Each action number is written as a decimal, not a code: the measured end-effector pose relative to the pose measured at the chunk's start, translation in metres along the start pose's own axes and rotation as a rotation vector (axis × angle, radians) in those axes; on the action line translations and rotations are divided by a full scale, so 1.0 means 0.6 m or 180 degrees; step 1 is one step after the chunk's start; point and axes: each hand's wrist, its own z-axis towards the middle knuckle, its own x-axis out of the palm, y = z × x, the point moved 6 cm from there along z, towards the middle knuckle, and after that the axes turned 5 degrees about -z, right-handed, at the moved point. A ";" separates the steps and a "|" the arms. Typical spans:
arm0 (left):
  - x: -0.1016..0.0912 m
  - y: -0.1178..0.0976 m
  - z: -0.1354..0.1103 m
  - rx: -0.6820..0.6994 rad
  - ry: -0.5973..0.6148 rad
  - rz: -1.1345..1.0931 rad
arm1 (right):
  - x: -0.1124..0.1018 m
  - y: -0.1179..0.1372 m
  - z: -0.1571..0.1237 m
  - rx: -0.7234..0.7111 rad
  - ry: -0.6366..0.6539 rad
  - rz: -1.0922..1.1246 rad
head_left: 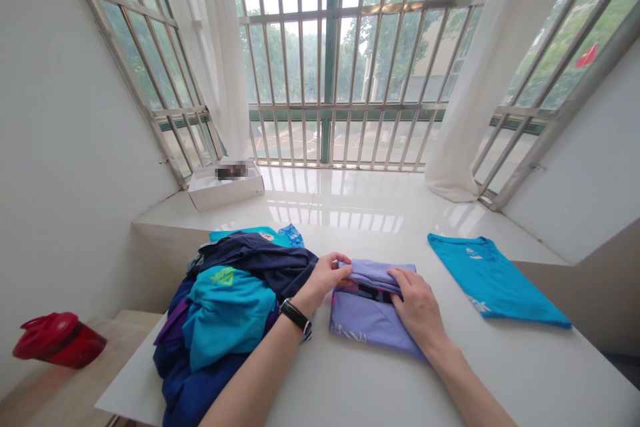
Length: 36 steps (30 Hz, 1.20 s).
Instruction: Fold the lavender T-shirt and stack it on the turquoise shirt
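While the fingers of the left hand [324,277] and right hand [417,307] clamp a folded lavender T-shirt [373,320], a white cardboard box [226,195] beyond it holds something blurred [231,171].

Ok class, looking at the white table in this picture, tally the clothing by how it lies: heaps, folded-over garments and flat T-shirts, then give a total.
Heap of navy and turquoise clothes: 1
Folded-over lilac garment: 1
Flat turquoise T-shirt: 1
Total: 3
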 end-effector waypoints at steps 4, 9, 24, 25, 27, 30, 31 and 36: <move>-0.007 -0.010 -0.002 0.0512 -0.0196 0.1361 | -0.011 -0.007 0.005 0.0014 0.0141 -0.0065; -0.005 -0.021 -0.016 0.0868 0.0008 0.2267 | -0.023 -0.013 0.011 -0.0048 0.0357 -0.0024; -0.017 -0.034 -0.030 0.0880 0.0224 0.2757 | -0.036 0.000 0.010 -0.0186 0.0862 0.0140; -0.017 -0.034 -0.031 0.0898 0.0219 0.2783 | -0.034 0.000 0.009 -0.0194 0.0914 0.0133; -0.019 -0.035 -0.031 0.0928 0.0192 0.2853 | -0.031 -0.002 0.008 -0.0194 0.0971 0.0117; -0.023 -0.039 -0.031 0.0935 0.0170 0.2975 | -0.030 -0.007 0.008 -0.0148 0.0994 0.0120; -0.024 -0.041 -0.031 0.0926 0.0185 0.2998 | -0.031 -0.008 0.008 -0.0127 0.1008 0.0133; -0.029 -0.051 -0.033 0.0919 0.0425 0.2920 | -0.031 -0.011 0.007 -0.0045 0.1134 0.0153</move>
